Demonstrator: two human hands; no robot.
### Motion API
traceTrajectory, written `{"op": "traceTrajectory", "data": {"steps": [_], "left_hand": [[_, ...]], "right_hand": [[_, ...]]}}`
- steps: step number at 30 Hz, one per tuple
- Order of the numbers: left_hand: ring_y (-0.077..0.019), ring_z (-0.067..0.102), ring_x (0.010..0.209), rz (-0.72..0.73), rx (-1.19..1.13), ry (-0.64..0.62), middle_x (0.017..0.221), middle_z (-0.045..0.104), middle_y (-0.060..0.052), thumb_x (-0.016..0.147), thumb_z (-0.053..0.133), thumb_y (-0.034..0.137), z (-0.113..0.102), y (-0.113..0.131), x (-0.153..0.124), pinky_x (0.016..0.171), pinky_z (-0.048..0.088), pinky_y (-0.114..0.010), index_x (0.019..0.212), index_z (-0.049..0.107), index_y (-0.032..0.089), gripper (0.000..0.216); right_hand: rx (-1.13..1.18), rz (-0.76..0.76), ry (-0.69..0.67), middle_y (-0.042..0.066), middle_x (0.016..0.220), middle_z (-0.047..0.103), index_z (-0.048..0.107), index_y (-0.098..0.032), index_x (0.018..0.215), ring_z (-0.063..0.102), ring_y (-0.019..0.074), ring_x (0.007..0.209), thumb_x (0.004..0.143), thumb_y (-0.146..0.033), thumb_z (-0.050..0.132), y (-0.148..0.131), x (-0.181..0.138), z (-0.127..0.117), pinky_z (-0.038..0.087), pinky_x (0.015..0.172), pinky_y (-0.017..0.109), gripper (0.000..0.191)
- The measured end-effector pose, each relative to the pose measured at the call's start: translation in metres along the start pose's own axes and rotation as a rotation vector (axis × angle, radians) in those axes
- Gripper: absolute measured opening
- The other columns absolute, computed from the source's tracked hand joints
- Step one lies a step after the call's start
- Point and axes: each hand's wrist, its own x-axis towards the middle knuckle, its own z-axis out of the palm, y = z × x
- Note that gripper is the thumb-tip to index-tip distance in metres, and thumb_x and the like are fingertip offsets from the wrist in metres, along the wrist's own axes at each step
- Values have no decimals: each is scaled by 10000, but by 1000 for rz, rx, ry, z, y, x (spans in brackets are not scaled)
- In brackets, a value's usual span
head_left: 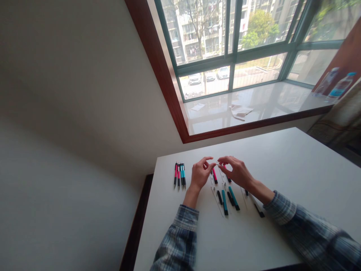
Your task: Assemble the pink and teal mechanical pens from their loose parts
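Note:
My left hand (200, 174) and my right hand (237, 171) meet above the table, thumbs and fingers brought together around a small silvery pen part (218, 164). Its exact kind is too small to tell. Below them lie a pink pen barrel (215, 176), teal pen barrels (225, 203) (234, 198), black grips (219, 197) and thin refills (217, 202). Some pink and black parts are partly hidden under my right hand. Close to my right wrist is a white and black pen piece (259, 210).
Several whole pens (179, 175), pink and teal with black, lie side by side at the left of the white table (175, 233). Behind the table is a windowsill (214, 116) with crumpled paper (240, 111) and plastic bottles (342, 86). A wall stands left.

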Motion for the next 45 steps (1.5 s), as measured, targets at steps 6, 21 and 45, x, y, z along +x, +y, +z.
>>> {"op": "traceTrajectory", "data": {"steps": [6, 21, 45], "left_hand": [[-174, 597, 764, 29, 345, -47, 866, 662, -15, 899, 706, 479, -20, -20, 3, 788, 476, -296, 1191, 764, 281, 358], [-200, 650, 855, -1, 429, -134, 973, 656, -24, 894, 723, 420, -17, -16, 0, 786, 482, -309, 1165, 756, 310, 294], [-131, 562, 716, -5, 40, -46, 938, 716, -24, 823, 701, 281, -10, -1, 1, 685, 478, -251, 1043, 705, 220, 229]], "right_hand": [[-51, 30, 16, 83, 1022, 701, 647, -258, 1313, 680, 230, 886, 1034, -253, 500, 0, -1, -4, 575, 826, 394, 315], [-9, 54, 23, 74, 1023, 694, 688, -239, 1207, 671, 214, 893, 990, -183, 524, 1, -1, -4, 562, 829, 370, 277], [50, 60, 59, 49, 910, 708, 703, -229, 1018, 654, 207, 848, 916, -154, 590, 2, 1, -5, 545, 790, 356, 170]]}}
